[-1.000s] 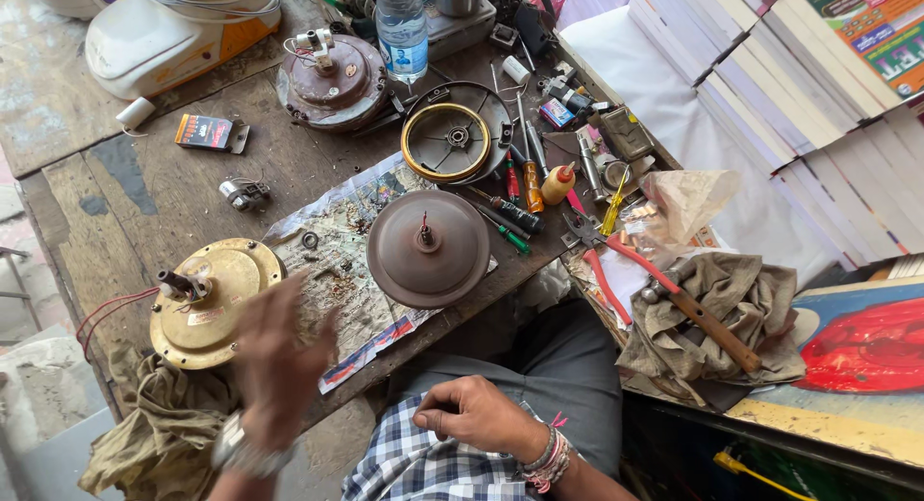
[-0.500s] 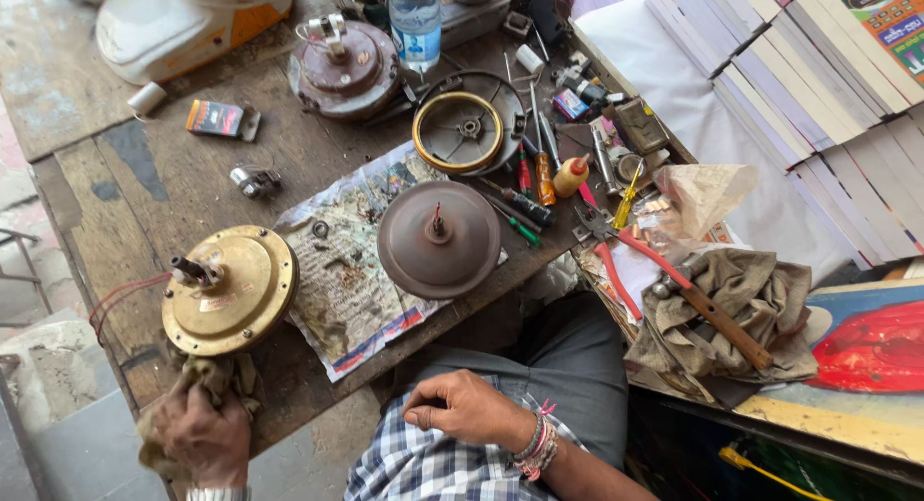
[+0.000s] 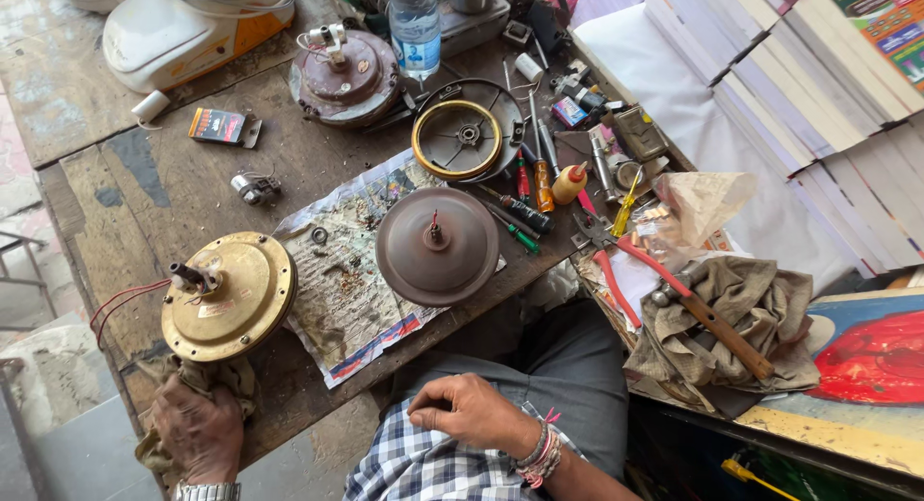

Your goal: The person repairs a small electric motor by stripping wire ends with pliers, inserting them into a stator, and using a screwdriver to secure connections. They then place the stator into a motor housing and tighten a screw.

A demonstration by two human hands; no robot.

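Left hand (image 3: 197,429) is closed on a grimy rag (image 3: 207,381) at the table (image 3: 115,203) edge; the cloth is soft and limp, best taken in a bunched fistful. Just above that hand sits the brass-coloured fan motor (image 3: 226,294), judged heavy and rigid, safest gripped by its rim. Right hand (image 3: 462,411), fingers loosely curled and holding nothing, rests on the lap, below the brown motor cover (image 3: 438,246).

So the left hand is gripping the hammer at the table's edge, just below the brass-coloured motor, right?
Not the hammer. The head view shows the left hand gripping a dirty rag at the table's edge, just below the brass-coloured motor.
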